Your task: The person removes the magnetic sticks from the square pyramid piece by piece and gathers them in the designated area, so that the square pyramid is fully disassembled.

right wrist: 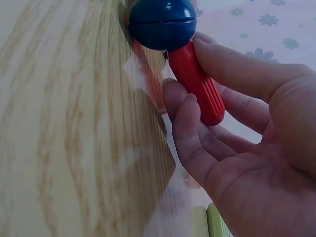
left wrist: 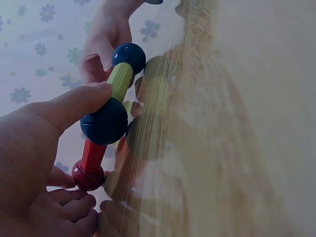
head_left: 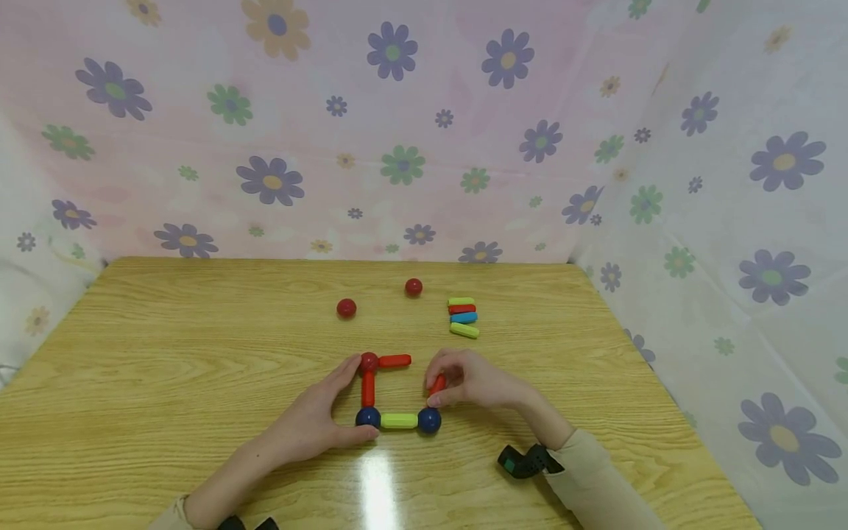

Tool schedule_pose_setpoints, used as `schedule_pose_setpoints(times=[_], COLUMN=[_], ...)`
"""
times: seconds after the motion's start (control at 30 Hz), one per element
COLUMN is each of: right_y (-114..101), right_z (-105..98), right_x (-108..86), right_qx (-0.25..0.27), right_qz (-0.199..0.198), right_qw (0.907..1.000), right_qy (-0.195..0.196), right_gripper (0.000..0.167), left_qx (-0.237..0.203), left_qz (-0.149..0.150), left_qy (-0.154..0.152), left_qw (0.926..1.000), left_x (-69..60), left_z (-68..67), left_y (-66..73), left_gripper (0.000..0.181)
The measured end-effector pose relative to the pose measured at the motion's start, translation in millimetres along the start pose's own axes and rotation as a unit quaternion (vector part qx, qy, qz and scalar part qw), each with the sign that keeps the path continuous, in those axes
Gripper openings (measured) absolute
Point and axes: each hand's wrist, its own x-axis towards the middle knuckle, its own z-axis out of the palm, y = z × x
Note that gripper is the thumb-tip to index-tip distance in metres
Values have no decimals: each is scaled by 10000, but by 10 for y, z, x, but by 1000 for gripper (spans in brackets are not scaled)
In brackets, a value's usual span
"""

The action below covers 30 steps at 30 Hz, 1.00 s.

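Observation:
A flat, partly built frame of toy rods and balls lies on the table. Its red ball (head_left: 369, 361) carries a red rod (head_left: 395, 361) and joins another red rod (head_left: 368, 389) down to a blue ball (head_left: 367, 419). From there a yellow-green rod (head_left: 400, 421) reaches a second blue ball (head_left: 429, 421). My left hand (head_left: 316, 417) holds the frame's left side, thumb at the near blue ball and fingers at the red ball. Between thumb and fingers, my right hand (head_left: 473, 379) pinches a red rod (right wrist: 197, 84), its end touching the second blue ball.
Two loose red balls (head_left: 347, 308) lie farther back on the wooden table (head_left: 199, 331). Right of them, several rods (head_left: 464, 318) in yellow-green, red and blue lie in a short column. A flowered cloth (head_left: 311, 132) hangs behind the table and along its sides.

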Motion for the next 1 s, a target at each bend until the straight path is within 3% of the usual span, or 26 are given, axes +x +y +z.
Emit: schedule_pose_setpoints(times=[0.37,0.7,1.0], right_y=[34,42,48], right_z=[-41,-90,-88], right_x=[-23,-46,-53], right_qx=[321,166,179], right_qz=[77,-152,-70], right_qw=[9992,9979,9984], right_qy=[-231,-610,-533], right_gripper=[16,16,13], left_qx=[-7,-27,10], left_qz=[19,48,56], left_qy=[-12,10,-9], left_qw=[10000,10000,10000], left_x=[-3,-12,-12], left_z=[-8,-5,-7], left_y=[9,15,11], left_gripper=[113,114,114])
